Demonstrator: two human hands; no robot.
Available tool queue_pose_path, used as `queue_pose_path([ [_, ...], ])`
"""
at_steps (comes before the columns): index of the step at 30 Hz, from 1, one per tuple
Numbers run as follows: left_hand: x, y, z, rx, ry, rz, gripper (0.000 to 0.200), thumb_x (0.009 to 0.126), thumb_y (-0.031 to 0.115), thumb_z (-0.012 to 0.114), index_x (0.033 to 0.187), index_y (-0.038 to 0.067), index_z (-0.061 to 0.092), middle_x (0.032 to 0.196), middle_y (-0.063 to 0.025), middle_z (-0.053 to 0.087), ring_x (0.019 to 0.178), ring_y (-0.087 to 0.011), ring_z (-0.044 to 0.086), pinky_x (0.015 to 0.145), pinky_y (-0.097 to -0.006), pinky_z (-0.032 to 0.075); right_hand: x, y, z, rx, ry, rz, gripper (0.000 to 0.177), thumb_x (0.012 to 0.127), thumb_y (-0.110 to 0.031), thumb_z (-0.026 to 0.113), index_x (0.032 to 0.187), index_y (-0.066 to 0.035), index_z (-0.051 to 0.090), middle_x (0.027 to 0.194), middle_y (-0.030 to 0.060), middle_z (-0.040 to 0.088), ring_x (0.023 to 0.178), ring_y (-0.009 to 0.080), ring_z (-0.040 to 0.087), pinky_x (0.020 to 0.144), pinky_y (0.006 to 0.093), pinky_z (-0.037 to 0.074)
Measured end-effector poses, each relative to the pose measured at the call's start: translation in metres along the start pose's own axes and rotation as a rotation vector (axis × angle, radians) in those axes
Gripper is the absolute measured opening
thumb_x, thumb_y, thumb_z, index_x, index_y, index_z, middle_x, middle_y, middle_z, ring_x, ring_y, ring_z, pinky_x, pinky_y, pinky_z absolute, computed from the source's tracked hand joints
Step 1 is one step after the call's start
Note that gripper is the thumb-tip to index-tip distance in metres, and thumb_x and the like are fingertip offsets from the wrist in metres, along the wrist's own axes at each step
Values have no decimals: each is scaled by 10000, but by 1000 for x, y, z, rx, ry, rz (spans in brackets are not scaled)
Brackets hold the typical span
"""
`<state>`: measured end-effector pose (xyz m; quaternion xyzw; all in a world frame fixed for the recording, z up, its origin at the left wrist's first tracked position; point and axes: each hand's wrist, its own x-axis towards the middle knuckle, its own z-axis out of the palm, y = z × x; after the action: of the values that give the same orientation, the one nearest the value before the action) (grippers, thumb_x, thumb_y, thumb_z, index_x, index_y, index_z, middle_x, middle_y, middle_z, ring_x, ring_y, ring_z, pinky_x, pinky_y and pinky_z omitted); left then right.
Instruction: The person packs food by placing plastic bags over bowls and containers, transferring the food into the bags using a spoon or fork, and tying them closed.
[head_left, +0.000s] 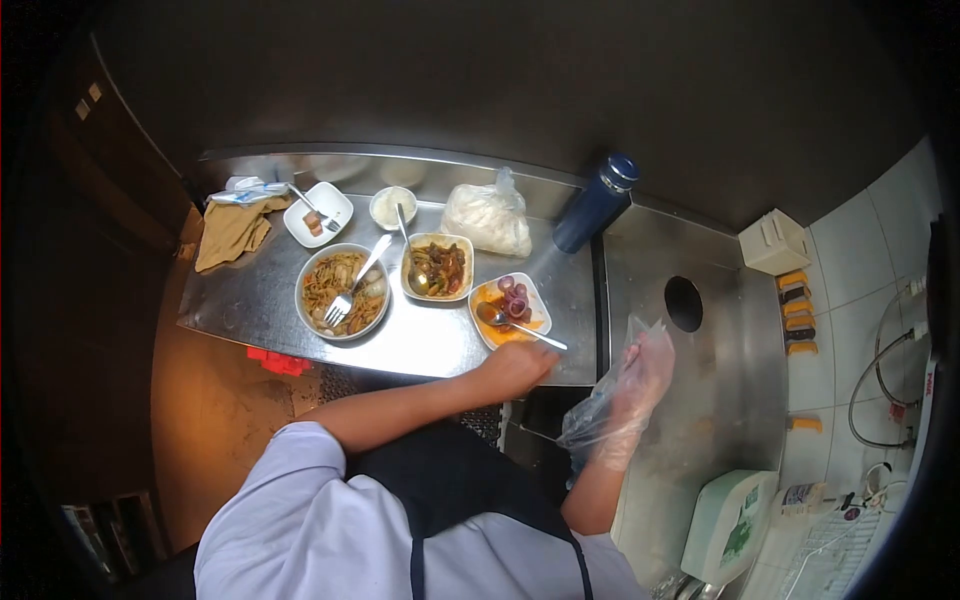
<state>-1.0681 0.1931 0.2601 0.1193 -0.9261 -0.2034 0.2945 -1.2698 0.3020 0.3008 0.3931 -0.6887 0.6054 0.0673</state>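
My left hand (pixel 514 368) is bare and curled just in front of a white bowl (pixel 538 300) of sliced red onion (pixel 514 300) and orange sauce. A spoon (pixel 493 314) rests in that bowl, its handle pointing towards the hand; whether the fingers touch it cannot be seen. Over the steel surface on the right is my right hand (pixel 648 368), inside a loose clear plastic glove (pixel 598 408). Its fingers are bent inward under the plastic, and loose film stands past the fingertips. What either hand holds, if anything, is hidden.
On the steel counter (pixel 235 308) are a noodle bowl (pixel 300 290) with a fork, a stew dish (pixel 468 268), a rice bowl (pixel 374 215), a plate (pixel 300 222), a plastic bag (pixel 487 220), a brown cloth (pixel 233 232) and a blue flask (pixel 590 208). A round hole (pixel 684 304) lies right.
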Motion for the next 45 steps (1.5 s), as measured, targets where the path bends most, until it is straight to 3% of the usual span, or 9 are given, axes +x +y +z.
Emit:
queue_pose_path([
  [3, 24, -23, 52, 287, -164, -39, 154, 824, 128, 627, 954, 51, 654, 786, -94, 669, 720, -264, 693, 610, -371, 537, -20, -25, -5, 500, 152, 611, 296, 912, -97, 687, 1174, 5, 595, 967, 81, 623, 768, 108, 583, 670, 226, 493],
  [12, 49, -49, 44, 309, -109, 16, 32, 779, 99, 631, 793, 84, 655, 820, -129, 699, 740, -256, 710, 594, -372, 540, -78, -15, -11, 337, 92, 641, 304, 910, -95, 664, 1188, 0, 589, 990, 61, 625, 761, 124, 602, 686, 238, 511],
  [17, 48, -65, -67, 125, 266, -360, 111, 856, 132, 664, 815, 34, 633, 766, -169, 664, 708, -349, 667, 637, -449, 523, -87, 25, 37, 335, -49, 351, 310, 917, -57, 629, 1224, -21, 608, 1206, 117, 654, 1086, 230, 642, 920, 312, 522],
  [18, 43, -73, -78, 91, 330, -421, 151, 893, 150, 666, 825, 19, 632, 780, -181, 670, 713, -367, 666, 639, -459, 516, -71, 5, 47, 3, -266, 280, 325, 904, -64, 634, 1225, -22, 612, 1239, 142, 643, 1128, 260, 633, 947, 335, 519],
  [19, 37, -79, -87, 88, 286, -470, 167, 907, 160, 664, 829, 15, 635, 786, -187, 673, 715, -375, 666, 638, -462, 512, -54, -17, 59, -329, -482, 203, 340, 891, -70, 640, 1227, -22, 616, 1273, 166, 632, 1170, 290, 625, 973, 357, 517],
  [26, 10, -88, -97, 33, 269, -556, 181, 928, 170, 668, 844, 11, 647, 803, -201, 670, 737, -396, 660, 647, -470, 494, -47, 55, 183, -550, -845, -459, 390, 905, -232, 626, 1254, -57, 643, 1258, 172, 641, 1167, 331, 616, 1047, 454, 465],
  [37, -6, -101, -98, -59, 347, -554, 167, 944, 160, 654, 878, 7, 667, 813, -187, 672, 756, -380, 662, 675, -464, 503, -68, 51, 181, -478, -798, -335, 397, 912, -354, 612, 1165, -50, 649, 1107, 180, 674, 1058, 368, 637, 971, 449, 481],
  [40, -5, -106, -97, -69, 360, -565, 160, 943, 152, 642, 861, 17, 662, 804, -179, 664, 768, -369, 662, 687, -467, 506, -54, -5, 184, -625, -1009, -193, 463, 884, -383, 643, 1197, -42, 629, 1105, 181, 662, 1086, 367, 621, 980, 463, 471],
  [45, 3, -113, -88, -72, 374, -529, 180, 945, 149, 633, 820, 19, 638, 790, -183, 656, 751, -374, 655, 676, -459, 505, -69, 14, 181, -498, -980, -428, 497, 888, -416, 635, 1213, -40, 622, 1146, 174, 645, 1119, 348, 593, 984, 484, 450],
])
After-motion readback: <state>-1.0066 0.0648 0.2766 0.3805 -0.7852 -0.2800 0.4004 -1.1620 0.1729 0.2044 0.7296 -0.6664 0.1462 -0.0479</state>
